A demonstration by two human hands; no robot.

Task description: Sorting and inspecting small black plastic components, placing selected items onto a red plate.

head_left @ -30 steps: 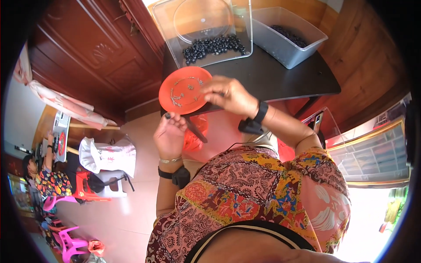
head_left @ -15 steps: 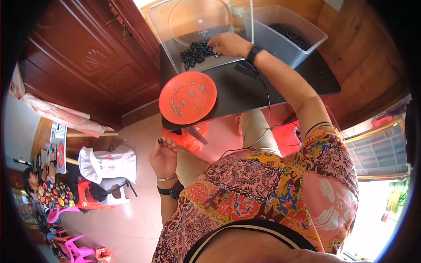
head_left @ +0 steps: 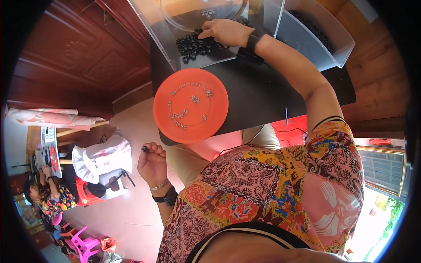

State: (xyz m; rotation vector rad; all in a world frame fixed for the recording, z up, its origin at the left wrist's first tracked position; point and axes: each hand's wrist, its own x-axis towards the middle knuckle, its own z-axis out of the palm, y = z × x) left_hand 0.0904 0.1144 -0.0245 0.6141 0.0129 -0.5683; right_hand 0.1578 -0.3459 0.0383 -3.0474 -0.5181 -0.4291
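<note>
My left hand (head_left: 152, 163) is raised below the plate, palm up with curled fingers, pinching a small black ring-like piece (head_left: 145, 149) between thumb and forefinger. My right hand (head_left: 226, 33) reaches into a clear plastic bin (head_left: 151, 33) lying on its side. Its bent fingers touch a pile of small black pieces (head_left: 189, 47); whatever is between the fingertips is hidden. On the black table between my hands rests a round orange-red plate (head_left: 199, 127). Tiny silvery pieces (head_left: 195, 100) lie on it in small clusters and a broken ring.
A second clear bin (head_left: 335, 61) with dark pieces stands right of my right forearm. Under that wrist sits a dark box-like object (head_left: 250, 56). A black table (head_left: 258, 96) carries everything. At far left, a white sack (head_left: 103, 160) and another person (head_left: 55, 195) appear.
The view has shifted closer, so plate and bins look larger. My right hand stays at the pile, its fingers slightly moved. My left hand keeps the black piece.
</note>
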